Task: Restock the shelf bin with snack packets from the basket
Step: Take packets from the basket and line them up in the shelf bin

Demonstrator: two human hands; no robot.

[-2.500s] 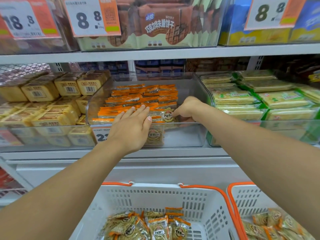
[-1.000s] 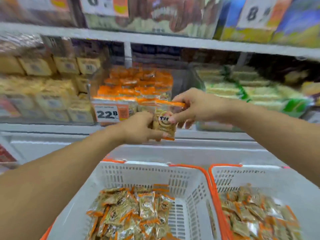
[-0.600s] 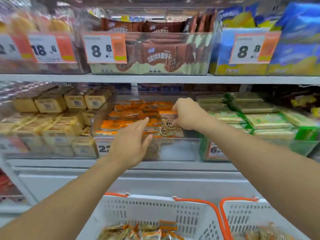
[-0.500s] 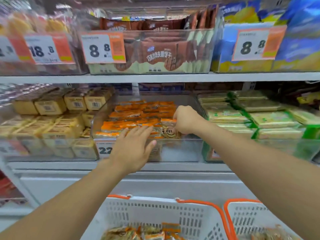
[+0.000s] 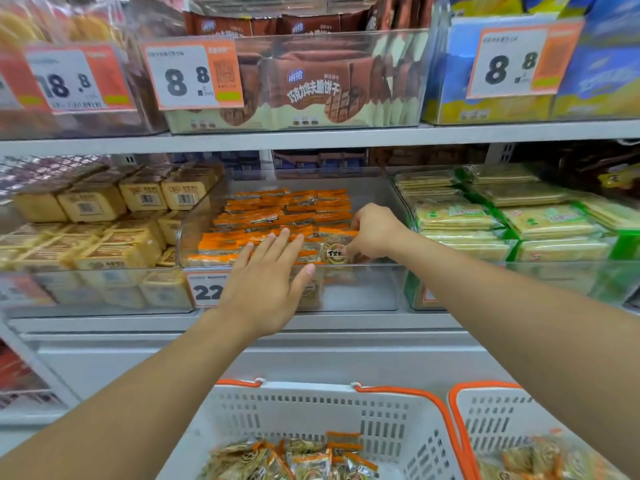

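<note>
Nearest, the basket (image 5: 346, 410) sits below the shelf with loose packets (image 5: 294, 459) heaped in it, handy for the next grab; a second basket (image 5: 485, 420) stands to its right, also holding packets. Farther in, the left hand (image 5: 266, 285) lies flat with fingers straight over the bin (image 5: 363, 289) front, holding nothing, seemingly steadying the rows. Beyond it, the right hand (image 5: 375, 233) curls round one packet (image 5: 336, 252) at the near right of the bin, likely seating it in the front row beside the orange stacks. Compared with a second ago, the packet is no longer held between both hands in front of the shelf; it is down inside the bin, and the left hand has let go.
</note>
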